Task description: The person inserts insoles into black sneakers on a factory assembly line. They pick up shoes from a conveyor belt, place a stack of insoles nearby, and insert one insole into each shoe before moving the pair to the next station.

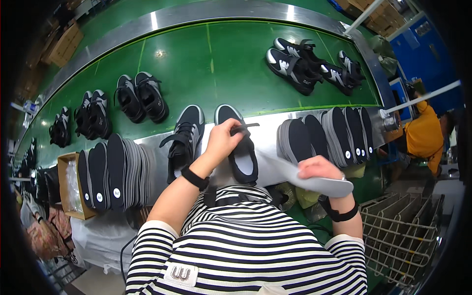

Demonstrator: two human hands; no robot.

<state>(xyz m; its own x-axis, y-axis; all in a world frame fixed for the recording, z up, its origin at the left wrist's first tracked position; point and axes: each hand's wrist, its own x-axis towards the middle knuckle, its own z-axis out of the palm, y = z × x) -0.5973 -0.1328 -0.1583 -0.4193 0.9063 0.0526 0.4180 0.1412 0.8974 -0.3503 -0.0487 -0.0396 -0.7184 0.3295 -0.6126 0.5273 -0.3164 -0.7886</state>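
Observation:
Two black sneakers with grey toes stand side by side on the metal ledge before me, toes pointing away. My left hand pinches the strap of the right-hand sneaker, whose pale inside shows through the opening. Just left of it stands the other sneaker, untouched, its strap sticking out sideways. My right hand grips a grey insole near one end. The insole's far part is smeared by motion and reaches toward the right-hand sneaker.
Stacked black insoles stand at the right and left of the ledge. A cardboard box sits beyond the left stacks. More sneakers rest on the green belt. A wire rack is at my right. Other people are nearby.

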